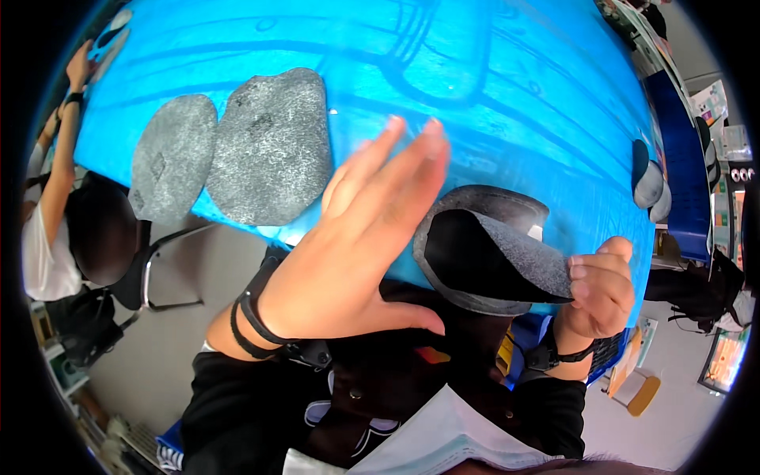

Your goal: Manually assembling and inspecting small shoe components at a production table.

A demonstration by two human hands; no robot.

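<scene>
My right hand (603, 289) pinches the edge of a limp, rounded piece of grey heathered fabric with a black underside (526, 252), holding it folded up. Beneath that piece lies a dark, rounded piece with a shiny border (507, 204) at the table's near edge. My left hand (356, 229) hovers just left of them, fingers spread and slightly blurred, with nothing in it. Beyond it on the left, two grey heathered rounded pieces lie side by side: a larger one (273, 146) and a smaller one (174, 154).
Blue sheeting covers the table (538, 119). Several grey rounded pieces (649, 184) sit at its right edge beside a blue bin (679, 170). At the far left, another person's arm (62, 186) reaches to the table. A chair (170, 273) stands near the left side.
</scene>
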